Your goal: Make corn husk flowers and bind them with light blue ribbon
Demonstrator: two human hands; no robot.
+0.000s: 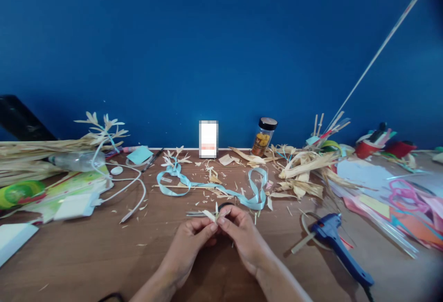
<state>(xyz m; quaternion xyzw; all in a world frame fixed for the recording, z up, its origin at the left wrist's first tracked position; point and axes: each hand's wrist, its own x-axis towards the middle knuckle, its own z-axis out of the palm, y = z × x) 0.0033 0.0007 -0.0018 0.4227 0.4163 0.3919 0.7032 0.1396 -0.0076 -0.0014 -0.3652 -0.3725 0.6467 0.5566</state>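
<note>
The husk piece (209,215) is between my fingertips, at the near middle of the scene. Its strips fan out: one stands upright, another slants up and to the left, and a paler one runs right, so I can't name a single long axis; its base is hidden by my fingers. My left hand (191,241) pinches it from the left, thumb against bent fingers; my right hand (245,233) pinches it from the right the same way. Neither is nearer, as both touch it, and the two sets of fingertips almost meet.

Just beyond my hands lie the scissors (194,214), blades to the left, partly covered by the husk piece and my right fingers. Farther off, a light blue ribbon (254,204) curls across the surface (86,258) among scattered husk scraps. To the right rests a blue glue gun (327,228), with dry husks (304,168) beyond it. At the far side, a jar (263,139) stands near the blue wall (221,52).
</note>
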